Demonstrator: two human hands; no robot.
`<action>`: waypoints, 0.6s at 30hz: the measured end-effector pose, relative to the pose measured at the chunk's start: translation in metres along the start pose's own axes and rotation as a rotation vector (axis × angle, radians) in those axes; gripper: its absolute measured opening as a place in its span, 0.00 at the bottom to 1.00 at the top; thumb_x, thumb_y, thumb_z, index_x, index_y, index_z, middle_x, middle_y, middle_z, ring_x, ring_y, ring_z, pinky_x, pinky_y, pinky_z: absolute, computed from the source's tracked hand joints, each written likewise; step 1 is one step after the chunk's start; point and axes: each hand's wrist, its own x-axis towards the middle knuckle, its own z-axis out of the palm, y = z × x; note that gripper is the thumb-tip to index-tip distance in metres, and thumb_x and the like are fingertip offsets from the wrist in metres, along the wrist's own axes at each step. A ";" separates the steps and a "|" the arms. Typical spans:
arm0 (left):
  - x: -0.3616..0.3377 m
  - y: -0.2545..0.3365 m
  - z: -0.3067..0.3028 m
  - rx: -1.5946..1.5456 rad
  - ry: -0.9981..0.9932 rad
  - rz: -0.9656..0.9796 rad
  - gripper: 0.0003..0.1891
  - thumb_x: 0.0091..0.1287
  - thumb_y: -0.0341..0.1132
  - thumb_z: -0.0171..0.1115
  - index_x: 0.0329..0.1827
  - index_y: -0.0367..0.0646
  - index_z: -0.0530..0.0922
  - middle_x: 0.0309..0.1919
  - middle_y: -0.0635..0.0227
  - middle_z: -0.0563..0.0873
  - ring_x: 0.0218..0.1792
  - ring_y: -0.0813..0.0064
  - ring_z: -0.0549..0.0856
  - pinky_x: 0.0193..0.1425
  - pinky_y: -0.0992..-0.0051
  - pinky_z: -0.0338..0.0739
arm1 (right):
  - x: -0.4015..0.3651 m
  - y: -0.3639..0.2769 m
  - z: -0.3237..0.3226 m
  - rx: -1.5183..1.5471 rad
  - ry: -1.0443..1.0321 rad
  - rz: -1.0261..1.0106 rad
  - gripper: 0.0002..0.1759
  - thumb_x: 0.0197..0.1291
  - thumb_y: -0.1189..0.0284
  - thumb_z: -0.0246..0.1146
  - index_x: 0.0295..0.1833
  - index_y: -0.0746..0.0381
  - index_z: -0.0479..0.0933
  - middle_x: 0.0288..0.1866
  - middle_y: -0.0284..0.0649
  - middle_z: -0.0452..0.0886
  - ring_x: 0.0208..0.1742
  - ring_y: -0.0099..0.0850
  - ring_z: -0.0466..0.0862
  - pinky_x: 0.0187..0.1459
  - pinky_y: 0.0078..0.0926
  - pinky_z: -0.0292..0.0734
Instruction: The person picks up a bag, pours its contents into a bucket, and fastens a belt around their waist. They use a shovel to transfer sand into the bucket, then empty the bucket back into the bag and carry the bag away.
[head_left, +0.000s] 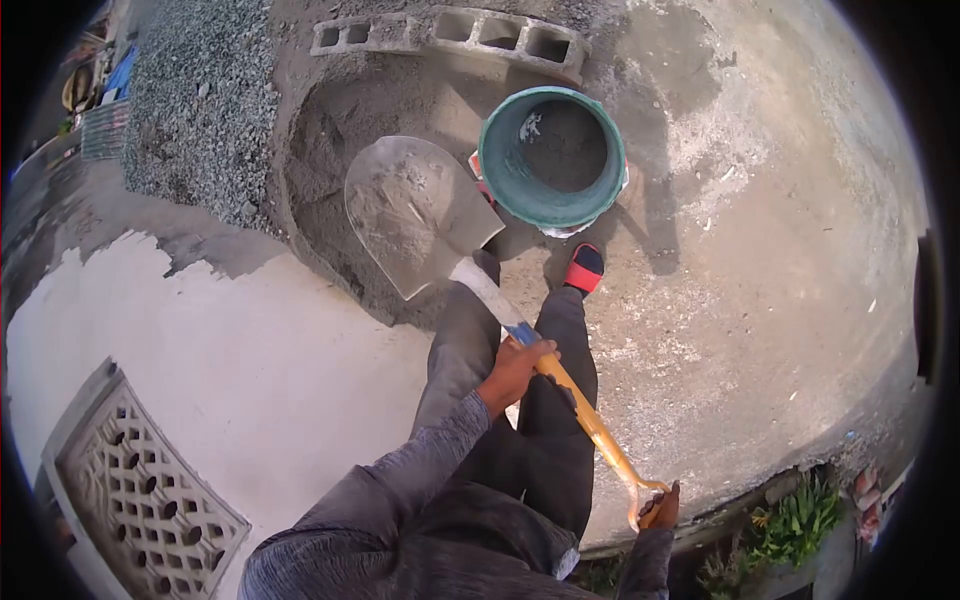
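My left hand [512, 374] is wrapped round the shaft of a shovel [590, 425], just below a blue band on it. My right hand [660, 508] is closed on the yellow handle at the shovel's rear end. The wide grey blade [405, 205] is in front of my legs, over the edge of the sand pile [325, 215], with a thin grey residue on its face. Right of the blade stands a green bucket [500, 190] with grey material in its bottom. Something red and white shows under the bucket's rim.
Two hollow concrete blocks [575, 62] lie behind the sand. A gravel heap [200, 110] rises at the far left. A patterned concrete vent block [150, 490] is at lower left. Rough concrete floor [760, 300] spreads to the right, with green plants [795, 525] beyond its edge.
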 end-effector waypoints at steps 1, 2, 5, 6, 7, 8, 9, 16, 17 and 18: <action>0.008 0.011 -0.019 -0.007 0.027 0.011 0.10 0.59 0.27 0.66 0.39 0.40 0.73 0.32 0.65 0.81 0.37 0.70 0.84 0.40 0.71 0.81 | -0.010 -0.007 0.019 0.144 -0.024 -0.045 0.30 0.66 0.39 0.48 0.23 0.52 0.68 0.13 0.33 0.66 0.09 0.29 0.65 0.12 0.32 0.63; 0.027 0.018 -0.044 -0.158 -0.053 0.047 0.09 0.62 0.29 0.65 0.40 0.40 0.73 0.32 0.65 0.81 0.33 0.70 0.83 0.38 0.70 0.80 | -0.011 -0.011 0.035 0.154 -0.213 -0.177 0.32 0.66 0.39 0.48 0.21 0.53 0.67 0.12 0.33 0.66 0.11 0.29 0.69 0.14 0.31 0.65; 0.100 0.043 -0.090 -0.524 -0.043 0.006 0.08 0.63 0.32 0.63 0.38 0.42 0.71 0.27 0.66 0.76 0.30 0.69 0.79 0.38 0.66 0.78 | -0.025 -0.022 0.125 0.137 -0.136 -0.346 0.33 0.64 0.38 0.48 0.18 0.53 0.65 0.09 0.32 0.63 0.12 0.29 0.68 0.18 0.26 0.68; 0.112 0.051 -0.093 -0.534 -0.033 0.006 0.08 0.63 0.32 0.63 0.38 0.42 0.71 0.27 0.66 0.76 0.30 0.69 0.79 0.38 0.66 0.78 | -0.029 -0.023 0.148 0.177 -0.138 -0.366 0.32 0.64 0.39 0.49 0.19 0.54 0.64 0.10 0.32 0.63 0.12 0.28 0.67 0.19 0.27 0.66; 0.126 0.056 -0.092 -0.513 0.031 0.030 0.08 0.63 0.32 0.62 0.37 0.44 0.70 0.27 0.67 0.75 0.29 0.69 0.78 0.37 0.65 0.77 | -0.026 -0.022 0.154 0.163 -0.136 -0.364 0.32 0.64 0.39 0.49 0.19 0.54 0.64 0.10 0.32 0.63 0.12 0.28 0.67 0.19 0.27 0.66; 0.139 0.059 -0.090 -0.491 0.092 0.055 0.08 0.63 0.32 0.62 0.37 0.45 0.70 0.27 0.68 0.74 0.28 0.70 0.77 0.36 0.65 0.77 | -0.022 -0.024 0.164 0.170 -0.057 -0.416 0.32 0.64 0.39 0.48 0.20 0.54 0.64 0.11 0.31 0.62 0.12 0.28 0.66 0.18 0.27 0.64; 0.161 0.047 -0.097 -0.505 0.028 -0.018 0.08 0.63 0.33 0.62 0.37 0.46 0.70 0.27 0.68 0.74 0.28 0.70 0.77 0.36 0.65 0.77 | -0.020 -0.022 0.171 0.176 0.025 -0.466 0.31 0.65 0.40 0.48 0.20 0.53 0.63 0.11 0.31 0.61 0.12 0.27 0.64 0.18 0.27 0.63; 0.199 -0.026 -0.058 -0.585 -0.015 -0.364 0.14 0.56 0.40 0.69 0.38 0.50 0.72 0.27 0.69 0.74 0.27 0.68 0.78 0.32 0.64 0.76 | -0.043 -0.031 0.135 0.198 0.537 -0.676 0.28 0.63 0.42 0.54 0.26 0.54 0.65 0.15 0.29 0.59 0.14 0.23 0.59 0.18 0.24 0.55; 0.208 -0.021 -0.059 -0.616 -0.103 -0.387 0.14 0.57 0.40 0.69 0.39 0.50 0.72 0.29 0.70 0.74 0.29 0.67 0.79 0.34 0.64 0.76 | -0.043 -0.043 0.149 0.204 0.637 -0.669 0.29 0.59 0.39 0.54 0.24 0.52 0.60 0.17 0.28 0.54 0.15 0.25 0.56 0.19 0.26 0.53; 0.224 -0.009 -0.063 -0.638 -0.128 -0.393 0.14 0.57 0.40 0.69 0.39 0.50 0.72 0.29 0.69 0.74 0.29 0.67 0.78 0.35 0.64 0.76 | -0.042 -0.054 0.173 0.201 0.605 -0.689 0.29 0.60 0.39 0.52 0.23 0.52 0.59 0.16 0.28 0.53 0.15 0.25 0.56 0.19 0.26 0.54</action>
